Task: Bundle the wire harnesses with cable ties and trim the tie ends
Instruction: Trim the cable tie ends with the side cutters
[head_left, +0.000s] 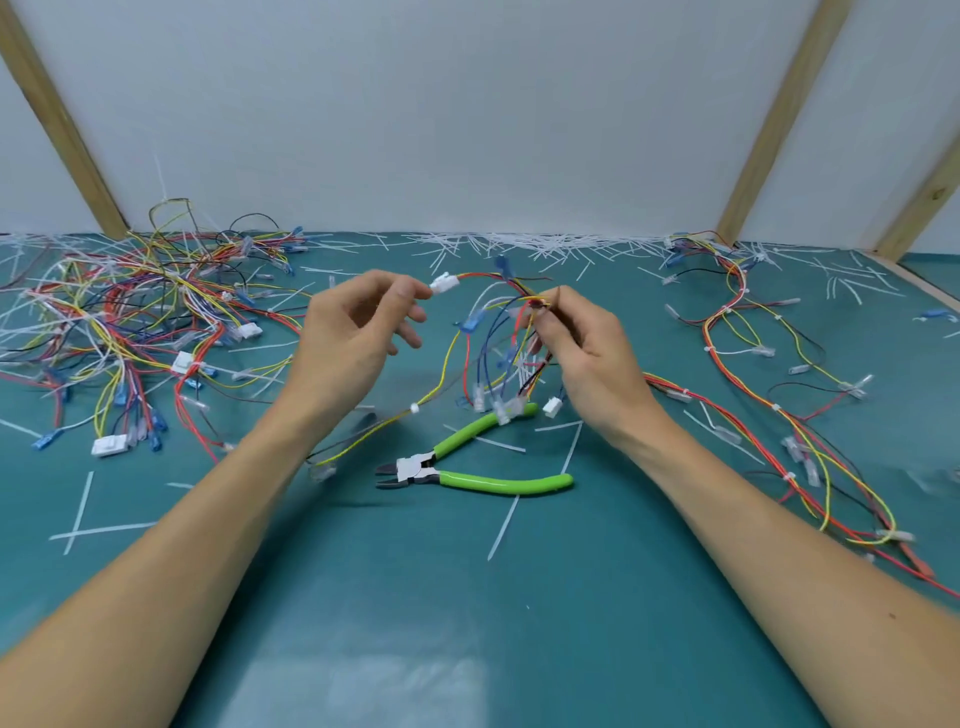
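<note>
Head view: the harness (498, 332) hangs between both hands above the green mat (467, 597). Its top run lies roughly left to right, from the white plug (444, 283) to the gathered wires, and its loops and terminals droop towards the mat. The left hand (353, 332) pinches the plug between thumb and forefinger, other fingers loosely curled. The right hand (587, 348) pinches the wires at its fingertips. The cutters (467, 467) lie on the mat below, jaws pointing left, green handles spread to the right. A tangled pile (130, 322) sits far left; a tied harness (779, 395) trails along the right. Cut tie ends (519, 244) litter the mat's far edge under a white wall (415, 104) with wooden posts (779, 119).
</note>
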